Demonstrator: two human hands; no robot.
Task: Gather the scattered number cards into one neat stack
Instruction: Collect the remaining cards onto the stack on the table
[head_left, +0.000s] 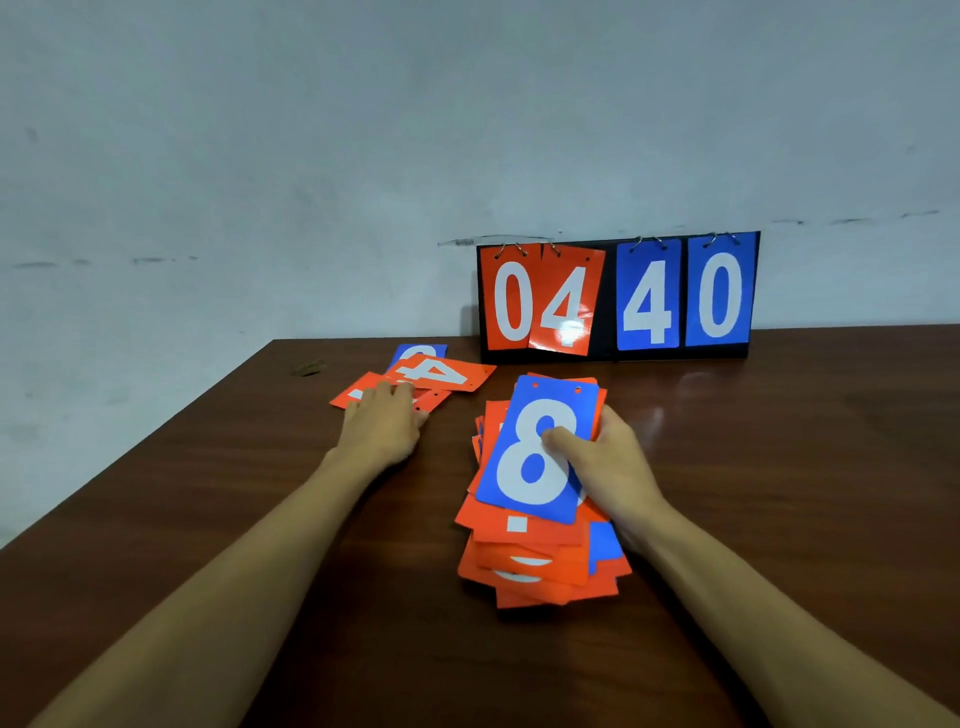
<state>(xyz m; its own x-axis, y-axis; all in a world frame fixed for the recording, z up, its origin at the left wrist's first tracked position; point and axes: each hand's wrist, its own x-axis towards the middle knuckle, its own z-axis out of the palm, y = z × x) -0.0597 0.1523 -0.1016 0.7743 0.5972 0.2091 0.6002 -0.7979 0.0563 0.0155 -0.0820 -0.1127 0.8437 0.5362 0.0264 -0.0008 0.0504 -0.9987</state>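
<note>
Fanning unevenly toward the person, the stack of number cards lies near the middle of the table. It is mostly orange cards with a few blue edges showing, and the corners are out of line. On top sits a blue 8 card, tilted a little to the right, with its two punched holes at the far end. The right hand grips the stack from its right side. Its thumb presses down on the face of the 8, and the fingers curl round the right edge, their tips hidden under the cards.

To the left and a little farther away, apart from the stack, a small cluster of loose cards lies overlapping flat on the wood. An orange 4 card lies uppermost and a blue card pokes out behind it. Another orange card lies nearest the table's left edge. The left hand rests palm down on this last card, fingers fairly straight and together, their tips at the near edge of the orange 4 card; it clasps nothing.

At the back of the table, against the grey wall, a black scoreboard stands upright. Its ring-hung cards read 0 and 4 in orange and 4 and 0 in blue.
</note>
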